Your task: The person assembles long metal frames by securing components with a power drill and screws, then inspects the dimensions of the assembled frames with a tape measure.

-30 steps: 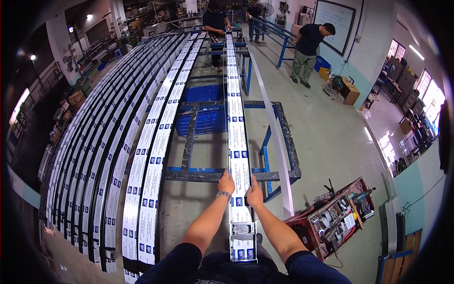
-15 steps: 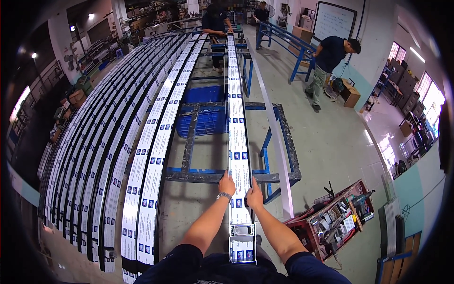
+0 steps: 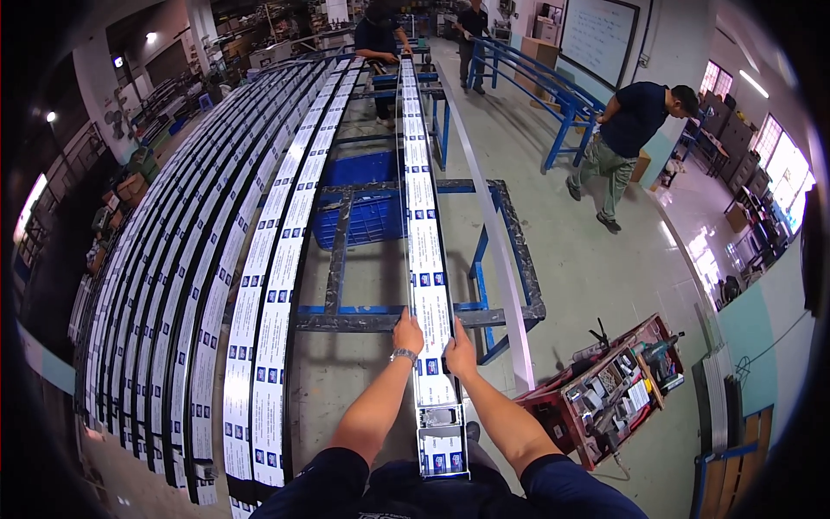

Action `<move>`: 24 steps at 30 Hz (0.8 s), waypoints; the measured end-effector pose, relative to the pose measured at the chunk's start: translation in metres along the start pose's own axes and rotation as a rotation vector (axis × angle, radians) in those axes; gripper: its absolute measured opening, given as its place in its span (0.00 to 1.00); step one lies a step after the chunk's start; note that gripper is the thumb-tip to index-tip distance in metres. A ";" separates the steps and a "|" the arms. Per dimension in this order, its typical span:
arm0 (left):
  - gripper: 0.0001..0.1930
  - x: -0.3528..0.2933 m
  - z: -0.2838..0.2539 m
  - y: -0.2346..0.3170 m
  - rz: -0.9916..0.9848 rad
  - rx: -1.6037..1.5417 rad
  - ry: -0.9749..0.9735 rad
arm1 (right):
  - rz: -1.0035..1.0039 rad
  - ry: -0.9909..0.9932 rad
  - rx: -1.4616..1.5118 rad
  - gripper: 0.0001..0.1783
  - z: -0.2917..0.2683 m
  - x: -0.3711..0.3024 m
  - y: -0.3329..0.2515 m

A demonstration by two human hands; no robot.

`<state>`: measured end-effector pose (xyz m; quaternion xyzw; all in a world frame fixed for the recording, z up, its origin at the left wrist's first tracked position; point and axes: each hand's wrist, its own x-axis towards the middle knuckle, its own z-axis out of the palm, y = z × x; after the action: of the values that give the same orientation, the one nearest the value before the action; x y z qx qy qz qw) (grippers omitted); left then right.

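Workshop with a pale floor (image 3: 579,259). Nearest you: the metal-edged end (image 3: 442,459) of the long wrapped profile (image 3: 424,242), overhanging the desk toward your waist. Your grip: left hand (image 3: 407,334) and right hand (image 3: 461,348) clamped on its opposite edges; undersides hidden. Red toolbox (image 3: 546,413) off to your right. Beyond your hands, the desk (image 3: 521,251), an open blue-and-black frame beneath the profile. At the far end, a co-worker (image 3: 378,36) with hands at it. Risk, as I judge it: one hand slackening could let the overhang dip or twist; an uneven far-end pull could scuff the wrap. Since the earlier frame: your hold looks unchanged; the walking person (image 3: 635,121) has come nearer, blue stand (image 3: 558,143) behind.
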<state>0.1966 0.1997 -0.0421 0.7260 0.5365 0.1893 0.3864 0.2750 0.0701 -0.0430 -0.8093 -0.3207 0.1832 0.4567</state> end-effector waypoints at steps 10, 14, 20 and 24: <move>0.22 0.007 0.002 -0.011 0.096 0.029 0.058 | 0.076 -0.019 0.027 0.33 0.001 0.000 -0.002; 0.21 0.005 0.003 -0.008 0.115 0.039 0.042 | 0.104 -0.032 0.029 0.33 -0.001 0.000 -0.002; 0.20 0.003 -0.001 -0.009 0.112 0.047 0.055 | 0.069 -0.020 0.088 0.33 -0.002 -0.004 -0.006; 0.21 -0.005 -0.005 -0.004 0.133 0.033 0.066 | 0.081 -0.009 0.069 0.33 0.000 -0.006 -0.004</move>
<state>0.1888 0.1974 -0.0413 0.7597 0.5024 0.2295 0.3432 0.2695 0.0674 -0.0396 -0.8046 -0.2833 0.2162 0.4750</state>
